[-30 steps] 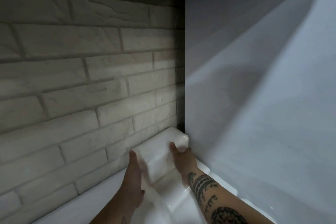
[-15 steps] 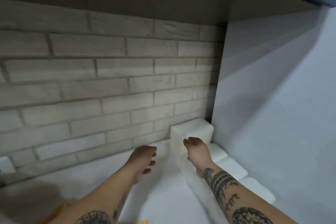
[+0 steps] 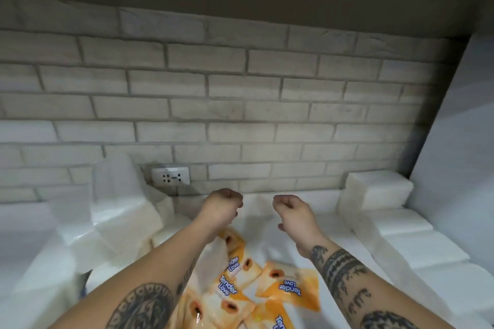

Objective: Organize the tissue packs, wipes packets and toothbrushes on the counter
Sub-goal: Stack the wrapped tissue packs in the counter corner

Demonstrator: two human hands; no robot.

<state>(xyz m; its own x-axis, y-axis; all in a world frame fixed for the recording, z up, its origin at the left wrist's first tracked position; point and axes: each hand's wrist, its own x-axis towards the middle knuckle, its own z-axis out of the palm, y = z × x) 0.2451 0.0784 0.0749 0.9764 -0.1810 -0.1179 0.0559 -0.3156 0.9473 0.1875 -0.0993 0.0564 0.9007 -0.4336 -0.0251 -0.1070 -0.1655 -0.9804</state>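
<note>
Several orange "Tender Love" wipes packets lie in a loose heap on the white counter, below and between my forearms. White tissue packs are stacked in the back right corner, with more in a row along the right side. Another untidy pile of white tissue packs sits at the left. My left hand and my right hand hover side by side above the counter near the back wall, fingers loosely curled, holding nothing. No toothbrushes are in view.
A brick-pattern wall runs along the back, with a white power socket low on it, just left of my left hand. A plain white side panel closes off the right. A dark cabinet underside hangs overhead.
My hands have let go of the tissue pack in the right corner and drawn back towards the middle. The view has swung left and down, bringing the wipes packets and left pile into sight.
</note>
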